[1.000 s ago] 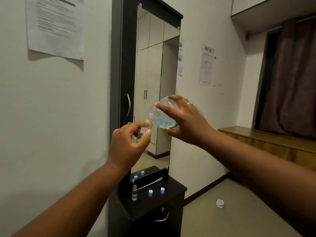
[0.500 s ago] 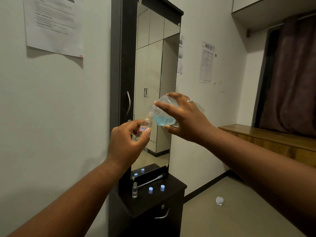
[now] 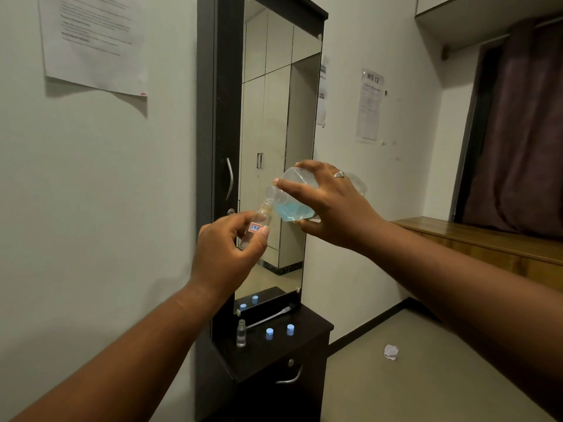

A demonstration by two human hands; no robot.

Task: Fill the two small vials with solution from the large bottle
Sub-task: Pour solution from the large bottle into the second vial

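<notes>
Little has shifted: right hand still grips tilted bottle, its mouth at the vial pinched in left hand.

The right hand tips the large bottle onto the vial gripped by the left hand.

Tilted bottle meets vial — spare vial upright.
</notes>
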